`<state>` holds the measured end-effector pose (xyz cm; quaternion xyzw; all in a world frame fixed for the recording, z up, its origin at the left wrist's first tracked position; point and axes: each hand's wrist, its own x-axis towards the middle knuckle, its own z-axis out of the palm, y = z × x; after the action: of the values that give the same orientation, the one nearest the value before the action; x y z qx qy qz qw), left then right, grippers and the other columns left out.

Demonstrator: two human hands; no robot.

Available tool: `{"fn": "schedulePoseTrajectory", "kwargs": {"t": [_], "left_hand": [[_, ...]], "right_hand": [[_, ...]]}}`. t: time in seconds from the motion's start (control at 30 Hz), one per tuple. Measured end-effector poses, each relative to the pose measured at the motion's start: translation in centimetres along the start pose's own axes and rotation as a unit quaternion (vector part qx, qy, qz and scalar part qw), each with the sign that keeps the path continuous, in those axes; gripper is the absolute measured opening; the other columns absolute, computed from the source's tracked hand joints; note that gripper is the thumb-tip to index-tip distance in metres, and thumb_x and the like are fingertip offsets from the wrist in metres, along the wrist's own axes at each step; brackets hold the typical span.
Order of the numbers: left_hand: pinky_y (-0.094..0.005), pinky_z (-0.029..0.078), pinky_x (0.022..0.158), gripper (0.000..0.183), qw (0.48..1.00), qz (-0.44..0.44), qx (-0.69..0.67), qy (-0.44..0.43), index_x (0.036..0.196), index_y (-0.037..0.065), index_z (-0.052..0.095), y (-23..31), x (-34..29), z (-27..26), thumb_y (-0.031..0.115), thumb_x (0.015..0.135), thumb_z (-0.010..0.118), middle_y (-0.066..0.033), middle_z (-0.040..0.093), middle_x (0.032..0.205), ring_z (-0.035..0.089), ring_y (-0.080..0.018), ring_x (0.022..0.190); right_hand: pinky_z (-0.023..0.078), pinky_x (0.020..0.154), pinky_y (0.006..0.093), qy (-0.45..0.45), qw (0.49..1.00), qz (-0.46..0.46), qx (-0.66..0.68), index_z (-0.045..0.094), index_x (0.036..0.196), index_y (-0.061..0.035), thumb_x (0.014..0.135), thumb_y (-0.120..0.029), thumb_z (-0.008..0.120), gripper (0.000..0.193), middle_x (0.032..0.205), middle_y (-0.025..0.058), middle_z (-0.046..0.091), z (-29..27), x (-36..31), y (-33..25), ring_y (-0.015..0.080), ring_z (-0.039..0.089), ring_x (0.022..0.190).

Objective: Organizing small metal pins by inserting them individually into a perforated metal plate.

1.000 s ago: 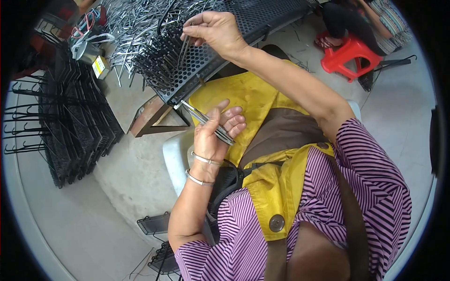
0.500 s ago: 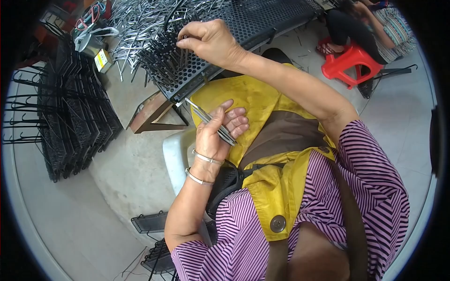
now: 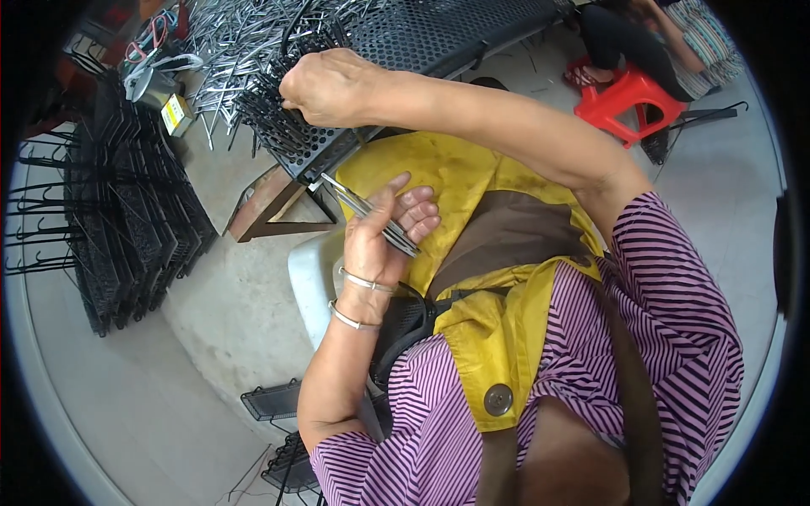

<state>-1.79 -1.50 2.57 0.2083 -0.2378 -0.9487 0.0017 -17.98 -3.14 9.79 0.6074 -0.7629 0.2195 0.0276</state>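
Observation:
My left hand is closed around a small bundle of thin silver metal rods, pinned under the thumb and pointing up and left. The other fingers are half curled. My right hand is closed over a dense cluster of black rods at the near left end of a black perforated metal rack. Its fingertips are mostly hidden behind the hand, so I cannot see what they grip. Beyond the cluster lies a loose heap of silver rods.
Stacked black mesh racks with hooks stand at the left. A yellow and white box sits beside a metal can. Another person sits near a red stool at the far right. Black mesh pieces lie low on the floor.
My right hand has moved left and slightly down over the black rods, its fingers now turned in toward them. The left hand keeps the silver rods almost where they were.

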Motion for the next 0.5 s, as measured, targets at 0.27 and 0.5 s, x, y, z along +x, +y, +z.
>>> {"fn": "schedulePoseTrajectory", "kwargs": {"t": [0.27, 0.5], "left_hand": [[-0.0360, 0.051, 0.070, 0.041, 1.000, -0.001, 0.024, -0.012, 0.115, -0.006, 0.040, 0.1, -0.2, 0.2, 0.022, 0.085, 0.050, -0.0208, 0.056, 0.096, 0.059, -0.0264, 0.078], [-0.0371, 0.051, 0.070, 0.042, 0.997, -0.017, 0.018, -0.067, 0.114, -0.006, 0.041, 0.2, -0.2, 0.4, 0.022, 0.084, 0.051, -0.0220, 0.056, 0.096, 0.059, -0.0276, 0.079]], "right_hand": [[0.046, 0.057, 0.0423, -0.060, 0.996, -0.064, -0.017, 0.056, 0.065, -0.0012, 0.062, -0.003, 0.049, 0.008, 0.064, 0.0184, 0.057, 0.2, -0.3, -0.6, 0.0356, 0.057, 0.064], [0.045, 0.049, 0.0324, -0.001, 0.971, -0.012, 0.237, 0.060, 0.075, 0.0027, 0.076, -0.021, 0.061, 0.023, 0.061, 0.0174, 0.058, 0.4, -5.7, 0.3, 0.0236, 0.058, 0.052]]}}
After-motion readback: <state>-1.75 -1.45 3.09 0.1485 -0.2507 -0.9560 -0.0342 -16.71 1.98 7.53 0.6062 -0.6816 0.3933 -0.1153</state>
